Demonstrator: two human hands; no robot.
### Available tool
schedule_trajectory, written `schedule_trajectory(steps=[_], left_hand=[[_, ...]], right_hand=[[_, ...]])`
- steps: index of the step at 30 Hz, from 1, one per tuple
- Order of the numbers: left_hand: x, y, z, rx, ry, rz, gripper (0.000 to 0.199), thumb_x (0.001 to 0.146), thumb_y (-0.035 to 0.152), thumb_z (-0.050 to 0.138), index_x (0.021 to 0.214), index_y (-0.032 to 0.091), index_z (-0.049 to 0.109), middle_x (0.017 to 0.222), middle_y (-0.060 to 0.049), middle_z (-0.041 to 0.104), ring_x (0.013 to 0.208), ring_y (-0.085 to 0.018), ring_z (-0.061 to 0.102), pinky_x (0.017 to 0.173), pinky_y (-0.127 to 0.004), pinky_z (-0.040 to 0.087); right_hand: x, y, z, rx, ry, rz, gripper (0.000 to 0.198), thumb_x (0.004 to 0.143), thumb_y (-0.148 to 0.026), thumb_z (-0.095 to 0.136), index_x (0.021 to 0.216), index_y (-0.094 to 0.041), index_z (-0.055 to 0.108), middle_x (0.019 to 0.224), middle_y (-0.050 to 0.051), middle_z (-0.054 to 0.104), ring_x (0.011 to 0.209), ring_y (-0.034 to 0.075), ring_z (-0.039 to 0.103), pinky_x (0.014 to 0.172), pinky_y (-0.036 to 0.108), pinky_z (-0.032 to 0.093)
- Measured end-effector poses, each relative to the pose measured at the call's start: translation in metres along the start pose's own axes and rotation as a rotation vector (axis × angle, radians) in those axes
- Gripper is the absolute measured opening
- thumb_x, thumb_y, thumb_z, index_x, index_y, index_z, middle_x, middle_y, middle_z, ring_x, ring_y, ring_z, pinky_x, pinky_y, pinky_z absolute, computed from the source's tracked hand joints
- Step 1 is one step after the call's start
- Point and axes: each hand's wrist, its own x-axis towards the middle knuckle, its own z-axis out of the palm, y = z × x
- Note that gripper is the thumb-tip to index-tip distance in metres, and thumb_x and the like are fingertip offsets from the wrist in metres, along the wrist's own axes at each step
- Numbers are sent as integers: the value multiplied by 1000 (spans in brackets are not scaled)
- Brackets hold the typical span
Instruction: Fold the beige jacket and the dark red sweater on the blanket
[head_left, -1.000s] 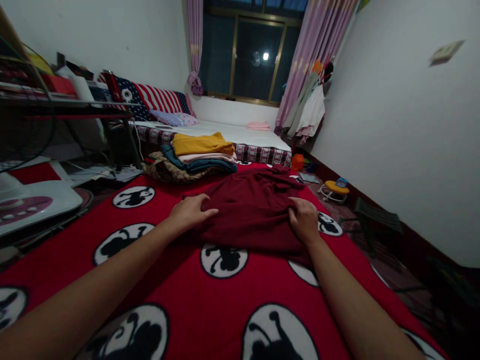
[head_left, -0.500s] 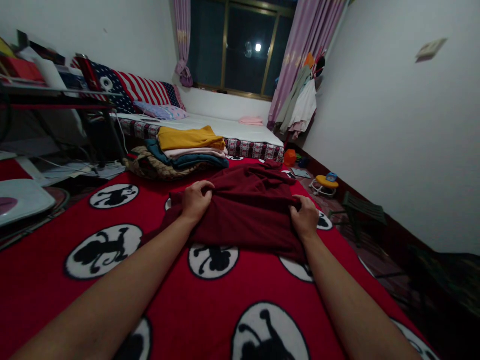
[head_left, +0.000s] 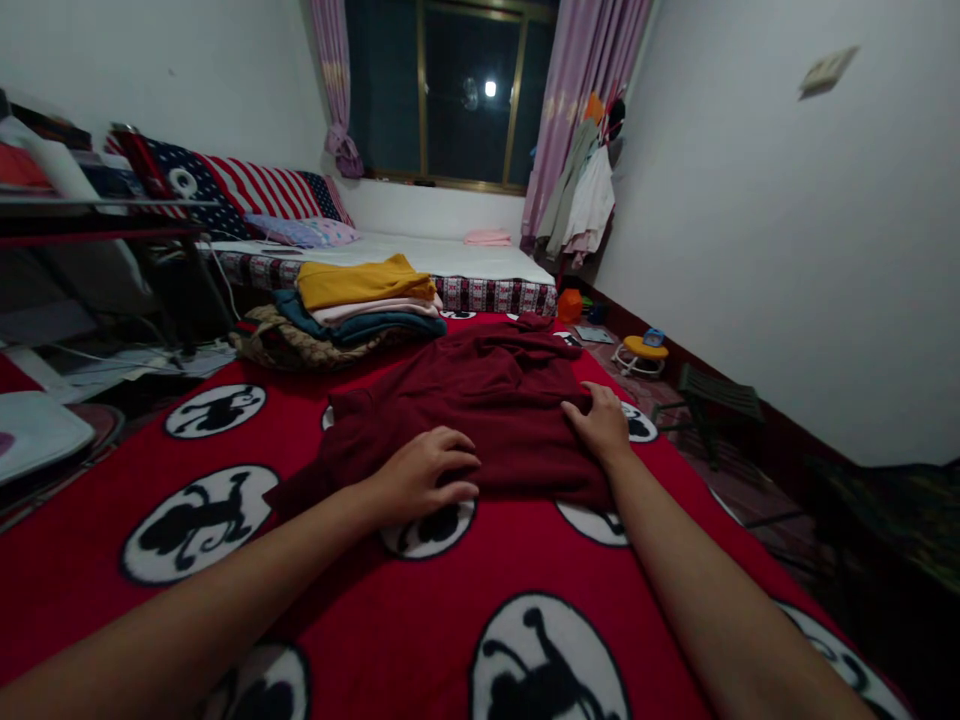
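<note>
A dark red garment lies spread and wrinkled on a bright red blanket with white ovals and black figures. Over its near left edge is my left hand, fingers stretched out and apart, holding nothing. My right hand rests at the garment's right edge, thumb and fingers spread. Beyond the garment, to the left, stands a pile of folded clothes, mustard yellow on top with pale pink and teal below. A patterned brown cloth lies under the pile.
Past the blanket stands a bed with a white sheet. At left is a cluttered table. A yellow round stool and a dark folding stool stand on the floor at right. Clothes hang by the curtain.
My left hand has let go of the garment's upper left part and moved nearer and to the right, fingers opening. My right hand has loosened at the right edge. The view has shifted slightly.
</note>
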Motion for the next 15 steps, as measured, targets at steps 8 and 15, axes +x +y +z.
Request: schedule_trajectory(steps=[8,15], left_hand=[[-30,4,-4,64,27,-68,29,86,13,48,105,23,68,102,-7,65,96,-20,59,83,-32,50],[-27,20,-16,-69,-98,-91,30,76,7,49,91,22,70,89,-3,66,85,-16,62,74,-25,48]], right_hand=[[3,-3,-17,189,95,132,29,77,-36,61,98,-19,70,94,8,73,85,25,66,80,38,49],[8,16,-17,239,153,228,24,75,-37,61,85,-18,72,80,7,72,74,22,64,74,35,49]])
